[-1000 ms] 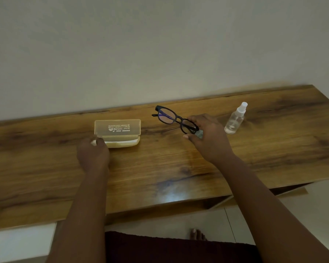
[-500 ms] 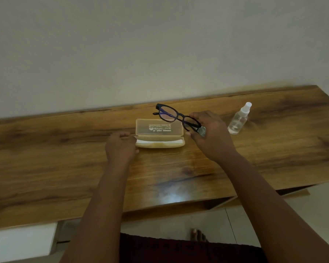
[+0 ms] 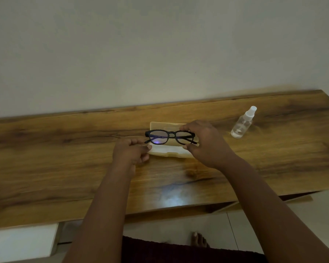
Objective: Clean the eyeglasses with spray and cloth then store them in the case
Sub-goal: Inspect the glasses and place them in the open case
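Both hands have come together over the open case since a moment ago: the left hand (image 3: 130,151), which was beside the case, now pinches the left temple end of the eyeglasses (image 3: 169,137), and the right hand (image 3: 203,143), curled round the right end of the frame, has carried them leftward. Those glasses, black with rounded plastic rims and a violet glint on one lens, hang level just above the case (image 3: 170,151), a translucent yellowish hard shell with its lid tilted up behind and a pale lining in the tray. Right of it, well apart, a small clear spray bottle (image 3: 242,123) with a white nozzle stands on the glossy, dark-grained wooden table (image 3: 65,158)
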